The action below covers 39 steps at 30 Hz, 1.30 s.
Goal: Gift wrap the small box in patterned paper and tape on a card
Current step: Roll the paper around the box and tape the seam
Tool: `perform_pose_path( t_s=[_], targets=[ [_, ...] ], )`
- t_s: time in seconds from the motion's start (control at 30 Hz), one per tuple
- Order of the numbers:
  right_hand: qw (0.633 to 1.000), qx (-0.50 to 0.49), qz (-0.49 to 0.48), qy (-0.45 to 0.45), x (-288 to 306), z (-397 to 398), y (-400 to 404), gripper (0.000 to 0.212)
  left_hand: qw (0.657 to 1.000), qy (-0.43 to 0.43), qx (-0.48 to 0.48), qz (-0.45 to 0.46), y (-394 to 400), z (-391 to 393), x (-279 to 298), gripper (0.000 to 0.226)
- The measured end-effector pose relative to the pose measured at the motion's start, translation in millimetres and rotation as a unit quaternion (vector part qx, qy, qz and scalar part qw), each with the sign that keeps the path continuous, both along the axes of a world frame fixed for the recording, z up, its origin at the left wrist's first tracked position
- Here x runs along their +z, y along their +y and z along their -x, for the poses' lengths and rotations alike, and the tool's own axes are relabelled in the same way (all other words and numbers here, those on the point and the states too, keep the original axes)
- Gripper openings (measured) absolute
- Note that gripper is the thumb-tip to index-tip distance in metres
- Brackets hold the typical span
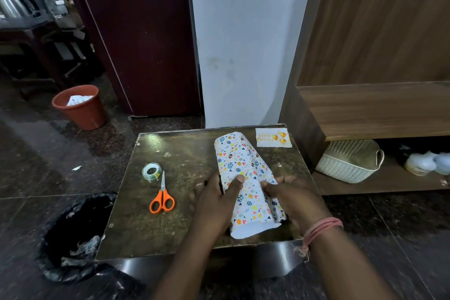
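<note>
White patterned paper [239,156] is folded over the small box on the brown board [185,153]; the box itself is almost wholly hidden, only a dark edge shows at the left. My left hand [216,202] holds the package's left side, thumb pressed flat on top of the paper. My right hand [292,198] grips the right side, fingers curled round the paper's edge. A "Happy Birthday" card [273,137] lies at the board's far right corner. A clear tape roll [152,172] and orange-handled scissors [162,196] lie to the left of my hands.
The board sits low above a dark tiled floor. A black-lined bin [73,236] stands at its left, an orange bucket [79,107] farther back. On the right, a wooden shelf holds a white woven basket [348,163]. A white pillar [243,44] rises behind.
</note>
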State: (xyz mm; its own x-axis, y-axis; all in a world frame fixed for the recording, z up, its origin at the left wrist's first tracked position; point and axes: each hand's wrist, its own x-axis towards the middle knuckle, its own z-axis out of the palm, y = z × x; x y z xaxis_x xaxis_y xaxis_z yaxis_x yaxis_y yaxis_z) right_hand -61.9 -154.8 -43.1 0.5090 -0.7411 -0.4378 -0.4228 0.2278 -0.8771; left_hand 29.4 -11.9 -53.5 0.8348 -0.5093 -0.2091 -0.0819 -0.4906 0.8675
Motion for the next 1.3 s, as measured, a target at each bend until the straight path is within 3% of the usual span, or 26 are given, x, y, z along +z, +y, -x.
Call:
perform_pose_path(
  t_s=[0.1,0.2,0.37,0.57,0.67,0.73,0.8,0.87,0.97,1.03,1.13,1.2,1.3],
  targets=[
    [0.999,-0.001,0.033,0.032,0.8,0.0,0.0,0.018,0.998,0.019,0.013,0.055,-1.9,1.7,-4.8,0.05],
    [0.997,-0.022,0.053,0.048,11.2,1.8,-1.6,0.019,0.992,0.049,0.03,0.115,-5.1,7.7,-1.1,0.07],
    [0.992,-0.025,0.113,-0.054,56.4,11.0,6.3,0.011,0.984,0.097,0.058,0.136,0.4,4.9,8.0,0.05],
    [0.949,0.171,0.215,-0.152,98.0,6.2,44.8,0.031,0.953,0.182,0.172,0.169,24.6,-23.2,24.6,0.045],
    [0.928,0.296,0.168,-0.151,100.0,4.9,78.0,0.048,0.92,0.22,0.235,0.224,49.3,-44.8,26.8,0.048],
    [0.909,0.353,0.156,-0.155,92.7,2.9,92.9,0.052,0.906,0.203,0.258,0.266,73.0,-54.3,23.7,0.043],
    [0.909,0.322,0.188,-0.187,84.5,-1.3,91.2,0.04,0.902,0.124,0.291,0.293,95.7,-59.9,20.5,0.029],
    [0.92,0.187,0.275,-0.206,79.7,-3.3,72.8,0.019,0.909,0.001,0.319,0.267,111.6,-66.7,20.4,0.015],
    [0.927,0.002,0.351,-0.133,68.3,4.5,31.1,0.01,0.934,-0.11,0.288,0.182,115.9,-95.7,18.3,0.021],
    [0.952,-0.012,0.305,-0.036,53.5,10.2,13.8,0.011,0.968,-0.114,0.213,0.067,116.3,-121.4,-5.3,0.035],
    [0.962,0.038,0.262,0.072,31.9,7.4,9.2,0.034,0.975,-0.12,0.172,-0.077,116.2,-146.9,-46.1,0.069],
    [0.962,0.048,0.259,0.068,26.3,1.5,13.7,0.041,0.967,-0.127,0.17,-0.143,105.7,-127.3,-21.2,0.076],
    [0.962,0.052,0.263,0.049,26.1,-8.5,22.8,0.028,0.949,-0.175,0.161,-0.206,94.6,-119.3,-8.1,0.074]
  ],
)
